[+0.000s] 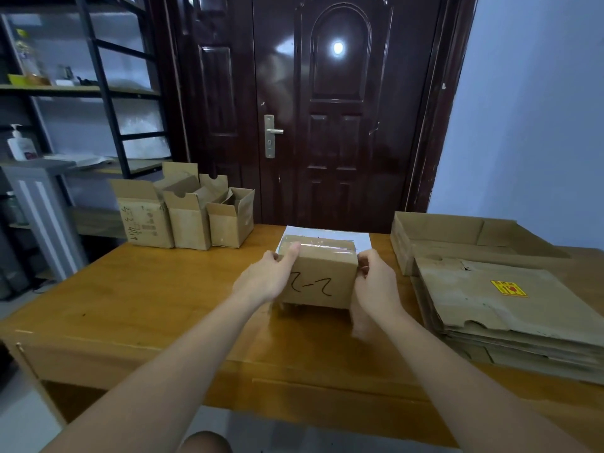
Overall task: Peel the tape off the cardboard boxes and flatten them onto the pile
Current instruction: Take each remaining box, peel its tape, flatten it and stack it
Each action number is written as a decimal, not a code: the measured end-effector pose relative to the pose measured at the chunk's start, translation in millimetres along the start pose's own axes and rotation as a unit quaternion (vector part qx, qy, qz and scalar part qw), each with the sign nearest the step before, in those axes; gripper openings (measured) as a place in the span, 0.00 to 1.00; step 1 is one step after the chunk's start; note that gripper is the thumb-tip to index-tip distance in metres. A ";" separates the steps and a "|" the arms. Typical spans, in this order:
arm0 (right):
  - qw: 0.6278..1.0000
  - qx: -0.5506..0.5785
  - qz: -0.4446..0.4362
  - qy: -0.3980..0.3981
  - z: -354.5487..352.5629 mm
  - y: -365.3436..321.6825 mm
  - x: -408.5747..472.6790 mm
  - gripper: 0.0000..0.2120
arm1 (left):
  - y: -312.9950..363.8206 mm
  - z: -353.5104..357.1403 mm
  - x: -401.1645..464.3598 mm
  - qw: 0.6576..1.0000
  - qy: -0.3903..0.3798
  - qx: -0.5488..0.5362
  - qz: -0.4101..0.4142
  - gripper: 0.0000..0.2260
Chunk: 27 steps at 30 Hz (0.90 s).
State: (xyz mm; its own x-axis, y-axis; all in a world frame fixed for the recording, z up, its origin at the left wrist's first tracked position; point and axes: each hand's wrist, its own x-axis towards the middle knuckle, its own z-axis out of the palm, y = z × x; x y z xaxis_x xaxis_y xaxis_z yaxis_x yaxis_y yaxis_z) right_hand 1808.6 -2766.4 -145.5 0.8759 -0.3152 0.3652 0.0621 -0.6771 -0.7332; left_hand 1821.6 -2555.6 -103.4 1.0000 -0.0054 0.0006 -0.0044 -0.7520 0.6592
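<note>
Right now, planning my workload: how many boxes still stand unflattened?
4: three open boxes at the table's far left, one taped box held between both hands; others may be hidden.

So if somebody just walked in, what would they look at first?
Probably the small taped box with black scribbles, held up between the left hand and right hand at the middle of the wooden table. Next, the pile of flattened cardboard with a yellow sticker on the right, and the big dark door behind.

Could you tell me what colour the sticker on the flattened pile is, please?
Yellow with red print, on the top sheet of the pile; head view.
</note>
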 end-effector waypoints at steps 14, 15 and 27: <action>0.842 0.413 0.254 -0.239 -22.4 27.6 4.5 0.24 | -36.2 20.7 -8.3 0.981 0.063 -0.045 0.175 0.20; 0.834 0.426 0.252 -0.245 -23.2 30.2 5.4 0.25 | -35.7 20.4 -8.8 0.980 0.060 -0.061 0.182 0.27; 0.841 0.376 0.256 -0.292 -9.2 22.3 8.6 0.37 | -16.1 17.2 -33.4 0.911 -0.165 -0.301 0.228 0.31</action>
State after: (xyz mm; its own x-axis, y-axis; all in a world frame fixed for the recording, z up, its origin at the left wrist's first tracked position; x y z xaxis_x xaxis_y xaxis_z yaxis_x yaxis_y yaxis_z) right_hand 1813.2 -2790.4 -153.4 0.9522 0.0919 -0.2913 -0.3015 0.1294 -0.9447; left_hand 1788.2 -2554.7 -127.0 0.8388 -0.4996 0.2164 -0.3174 -0.1256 0.9400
